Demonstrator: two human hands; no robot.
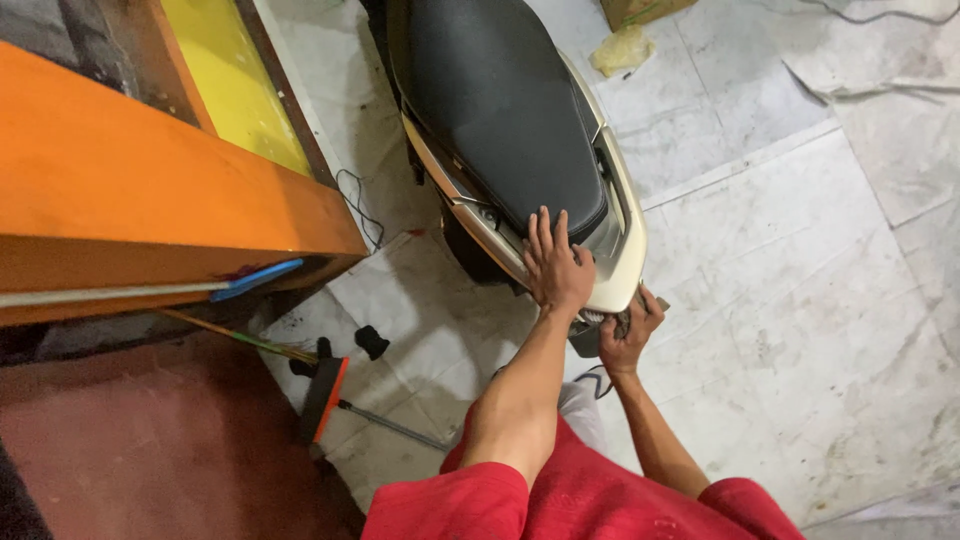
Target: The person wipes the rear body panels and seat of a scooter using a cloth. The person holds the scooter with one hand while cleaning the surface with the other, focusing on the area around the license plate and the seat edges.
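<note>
Both hands are on the scooter's tail: the left hand (pixel 556 268) lies flat, fingers spread, on the cream rear panel (pixel 622 262) beside the black seat (pixel 500 100); the right hand (pixel 628 330) grips something small beneath (hidden). Panel remains attached.

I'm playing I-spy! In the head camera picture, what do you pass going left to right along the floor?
Orange counter → broom → left hand on the scooter's black seat → right hand under the scooter's tail → bare white floor tiles.

Black seat (pixel 500 110) on cream scooter body (pixel 625 250), orange counter (pixel 150 190) w/ yellow panel (pixel 235 85), red shirt (pixel 580 500).
</note>
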